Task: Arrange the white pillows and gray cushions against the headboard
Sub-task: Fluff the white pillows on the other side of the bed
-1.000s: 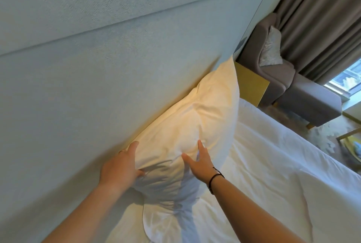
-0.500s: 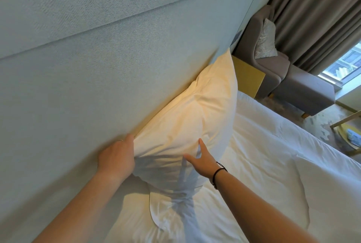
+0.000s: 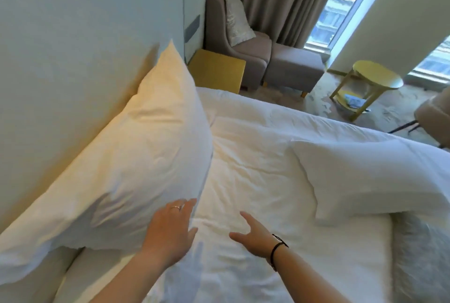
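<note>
Pillow (image 3: 136,161), plump, creased white cotton, leans on our padded headboard (image 3: 73,59) at frame left; left hand (image 3: 170,232) rests flat-fingered on its edge, right hand (image 3: 253,237) hovers, fingers spread, over the rumpled duvet (image 3: 243,169).

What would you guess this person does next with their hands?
Probably reach the right hand toward the second white pillow, which lies flat on the bed. The first pillow already leans on the headboard, with the left hand open at its edge.

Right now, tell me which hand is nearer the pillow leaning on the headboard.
Left. The left hand touches the leaning pillow's lower edge; the right hand hovers apart, over the duvet.
</note>
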`<state>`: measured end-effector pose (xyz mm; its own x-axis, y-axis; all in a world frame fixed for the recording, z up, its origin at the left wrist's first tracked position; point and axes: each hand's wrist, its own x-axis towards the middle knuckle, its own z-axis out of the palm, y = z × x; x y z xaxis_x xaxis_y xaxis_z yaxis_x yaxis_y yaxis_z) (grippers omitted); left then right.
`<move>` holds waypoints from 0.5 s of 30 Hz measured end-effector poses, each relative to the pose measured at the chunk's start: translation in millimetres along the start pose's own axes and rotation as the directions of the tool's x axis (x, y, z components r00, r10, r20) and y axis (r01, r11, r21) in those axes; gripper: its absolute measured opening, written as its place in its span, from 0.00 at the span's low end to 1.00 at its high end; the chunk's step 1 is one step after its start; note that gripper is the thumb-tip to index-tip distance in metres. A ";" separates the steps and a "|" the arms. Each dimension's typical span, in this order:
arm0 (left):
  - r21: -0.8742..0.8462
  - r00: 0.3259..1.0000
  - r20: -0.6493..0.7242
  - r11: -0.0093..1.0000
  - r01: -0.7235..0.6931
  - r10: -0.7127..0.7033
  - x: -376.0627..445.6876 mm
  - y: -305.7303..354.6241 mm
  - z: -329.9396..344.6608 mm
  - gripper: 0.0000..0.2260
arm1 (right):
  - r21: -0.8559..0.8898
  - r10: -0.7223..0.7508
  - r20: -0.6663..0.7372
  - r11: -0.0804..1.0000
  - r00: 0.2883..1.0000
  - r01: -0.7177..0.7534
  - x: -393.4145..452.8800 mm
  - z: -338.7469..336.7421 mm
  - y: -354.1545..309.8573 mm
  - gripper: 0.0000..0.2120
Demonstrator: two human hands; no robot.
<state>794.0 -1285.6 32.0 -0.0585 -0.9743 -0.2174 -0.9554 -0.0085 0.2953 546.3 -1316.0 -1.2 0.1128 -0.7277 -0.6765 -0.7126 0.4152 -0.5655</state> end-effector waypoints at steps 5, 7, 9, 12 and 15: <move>-0.214 0.970 0.238 0.972 0.101 -0.049 23.4 73.7 55.2 0.26 | 0.126 0.207 -0.077 0.972 0.975 -0.196 -8.0 -62.4 139.7 0.37; -0.222 0.954 0.290 0.964 0.147 -0.078 36.1 101.1 78.1 0.25 | 0.128 0.273 -0.094 0.957 0.957 -0.261 0.3 -83.5 192.2 0.35; -0.232 0.941 0.324 0.956 0.178 -0.097 53.5 127.3 97.4 0.23 | 0.103 0.321 -0.131 0.945 0.938 -0.310 16.0 -102.2 237.7 0.35; -0.236 0.939 0.332 0.957 0.169 -0.084 83.4 162.9 119.2 0.22 | 0.104 0.371 -0.202 0.928 0.906 -0.357 49.7 -129.9 284.0 0.37; -0.246 0.952 0.299 0.959 0.138 -0.061 105.7 189.1 137.6 0.20 | 0.180 0.380 -0.299 0.923 0.875 -0.339 90.4 -156.7 307.7 0.39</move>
<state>567.3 -1359.2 -63.1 -0.0844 -0.8602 -0.5030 -0.8534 -0.1982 0.4821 228.7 -1339.6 -162.5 -0.3790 -0.6425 -0.6660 -0.5719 0.7284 -0.3773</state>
